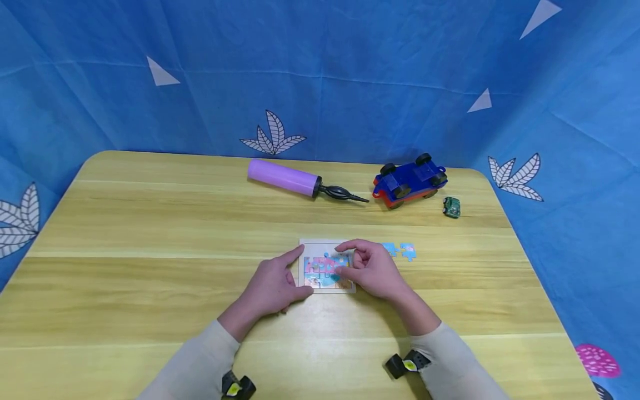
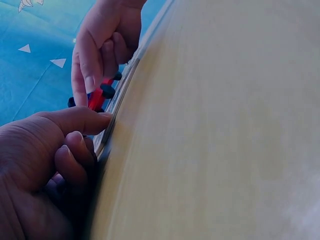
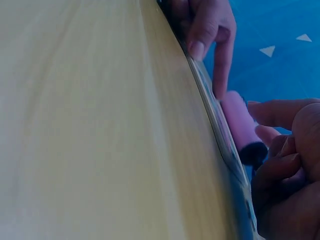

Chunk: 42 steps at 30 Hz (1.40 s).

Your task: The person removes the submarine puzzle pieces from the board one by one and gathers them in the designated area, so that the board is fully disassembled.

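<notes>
Puzzle board (image 1: 326, 266) lies mid-bench, near my edge. My left hand (image 1: 270, 289) rests at its 9 o'clock edge, index finger straight along the border, other fingers loosely curled and holding nothing. My right hand (image 1: 372, 269) sits over the 3 o'clock edge, fingers curled, pinching a piece against the board. Two loose pieces (image 1: 400, 250) lie just beyond at 2 o'clock. Pump (image 1: 295, 180) and toy car (image 1: 410, 180) stand well apart at 12; bare bench (image 1: 150, 233) at 9.

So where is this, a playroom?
Probably a play table set up for filming: a wooden table with a jigsaw puzzle, a toy car, and blue leaf-print cloth hung behind.
</notes>
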Available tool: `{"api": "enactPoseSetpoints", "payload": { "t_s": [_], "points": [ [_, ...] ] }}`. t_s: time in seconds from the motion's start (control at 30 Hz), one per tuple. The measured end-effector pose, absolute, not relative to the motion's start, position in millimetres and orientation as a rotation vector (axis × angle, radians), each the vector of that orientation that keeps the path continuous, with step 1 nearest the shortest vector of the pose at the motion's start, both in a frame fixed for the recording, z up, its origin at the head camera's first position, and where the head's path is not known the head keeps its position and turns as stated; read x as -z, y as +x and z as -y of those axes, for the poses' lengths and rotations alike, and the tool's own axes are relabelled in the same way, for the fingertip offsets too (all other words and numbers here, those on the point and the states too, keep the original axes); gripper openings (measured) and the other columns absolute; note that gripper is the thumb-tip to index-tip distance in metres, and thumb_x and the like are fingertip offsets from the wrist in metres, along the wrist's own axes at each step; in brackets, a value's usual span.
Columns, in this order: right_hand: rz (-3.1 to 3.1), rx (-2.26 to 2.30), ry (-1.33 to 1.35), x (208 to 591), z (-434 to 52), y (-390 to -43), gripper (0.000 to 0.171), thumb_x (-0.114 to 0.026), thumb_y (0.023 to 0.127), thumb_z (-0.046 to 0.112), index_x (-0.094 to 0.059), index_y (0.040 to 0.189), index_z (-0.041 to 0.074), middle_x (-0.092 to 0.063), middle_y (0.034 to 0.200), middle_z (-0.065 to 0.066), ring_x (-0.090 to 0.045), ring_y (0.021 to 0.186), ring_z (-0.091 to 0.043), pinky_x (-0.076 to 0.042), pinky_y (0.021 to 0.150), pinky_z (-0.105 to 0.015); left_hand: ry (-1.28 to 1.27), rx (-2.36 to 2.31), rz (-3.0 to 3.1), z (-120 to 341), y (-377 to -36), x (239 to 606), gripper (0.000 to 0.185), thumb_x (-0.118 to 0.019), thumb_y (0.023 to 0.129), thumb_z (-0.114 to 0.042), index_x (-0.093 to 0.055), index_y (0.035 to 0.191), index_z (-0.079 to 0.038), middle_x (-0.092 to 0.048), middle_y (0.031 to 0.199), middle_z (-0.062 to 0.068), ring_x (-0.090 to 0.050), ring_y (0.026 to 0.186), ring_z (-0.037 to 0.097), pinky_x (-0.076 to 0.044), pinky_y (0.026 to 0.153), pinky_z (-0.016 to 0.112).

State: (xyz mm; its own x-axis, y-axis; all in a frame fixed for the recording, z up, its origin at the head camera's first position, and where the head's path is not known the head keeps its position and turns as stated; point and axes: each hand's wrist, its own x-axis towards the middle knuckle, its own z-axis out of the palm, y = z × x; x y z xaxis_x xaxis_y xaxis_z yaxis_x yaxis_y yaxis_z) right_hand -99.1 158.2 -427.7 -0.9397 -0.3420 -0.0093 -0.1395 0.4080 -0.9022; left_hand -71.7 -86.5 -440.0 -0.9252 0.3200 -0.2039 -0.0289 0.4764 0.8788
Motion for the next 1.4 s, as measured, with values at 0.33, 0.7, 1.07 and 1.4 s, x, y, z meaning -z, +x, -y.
{"api": "enactPoseSetpoints", "payload": {
  "t_s": [0.33,0.7,1.07,1.4],
  "points": [
    [-2.426,1.487,-0.462,429.2,-134.5,-103.3,0.03,-0.083,0.081,0.008,-0.072,0.109,0.008,-0.039,0.055,0.004,-0.036,0.048,-0.011,-0.039,0.057,-0.026,0.251,-1.422,-2.386,86.7,-72.4,440.6,0.091,-0.085,0.08,-0.019,-0.036,0.156,-0.011,-0.059,0.057,0.002,-0.052,0.036,0.017,-0.045,0.037,0.034],
    [-2.494,1.321,-0.489,429.6,-122.7,-106.4,0.029,-0.085,0.079,0.008,-0.073,0.105,0.01,-0.043,0.054,0.004,-0.038,0.048,-0.009,-0.043,0.062,-0.03,0.246,-1.423,-2.392,86.5,-72.2,438.5,0.09,-0.085,0.08,-0.018,-0.037,0.155,-0.011,-0.059,0.057,0.002,-0.053,0.036,0.016,-0.047,0.038,0.036],
    [-2.433,1.274,-0.421,427.4,-119.4,-111.3,0.03,-0.084,0.079,0.006,-0.071,0.106,0.011,-0.044,0.055,0.003,-0.039,0.048,-0.011,-0.042,0.061,-0.031,0.241,-1.41,-2.397,86.9,-72.8,437.8,0.09,-0.086,0.08,-0.019,-0.037,0.155,-0.01,-0.058,0.056,0.002,-0.053,0.036,0.017,-0.046,0.038,0.036],
    [-2.412,1.297,-0.403,426.7,-118.9,-111.5,0.031,-0.084,0.078,0.003,-0.069,0.105,0.01,-0.043,0.054,0.003,-0.039,0.048,-0.012,-0.044,0.064,-0.032,0.239,-1.411,-2.391,86.2,-72.2,437.9,0.091,-0.085,0.08,-0.019,-0.036,0.156,-0.01,-0.059,0.057,0.002,-0.053,0.036,0.016,-0.046,0.038,0.035]
  ]
}}
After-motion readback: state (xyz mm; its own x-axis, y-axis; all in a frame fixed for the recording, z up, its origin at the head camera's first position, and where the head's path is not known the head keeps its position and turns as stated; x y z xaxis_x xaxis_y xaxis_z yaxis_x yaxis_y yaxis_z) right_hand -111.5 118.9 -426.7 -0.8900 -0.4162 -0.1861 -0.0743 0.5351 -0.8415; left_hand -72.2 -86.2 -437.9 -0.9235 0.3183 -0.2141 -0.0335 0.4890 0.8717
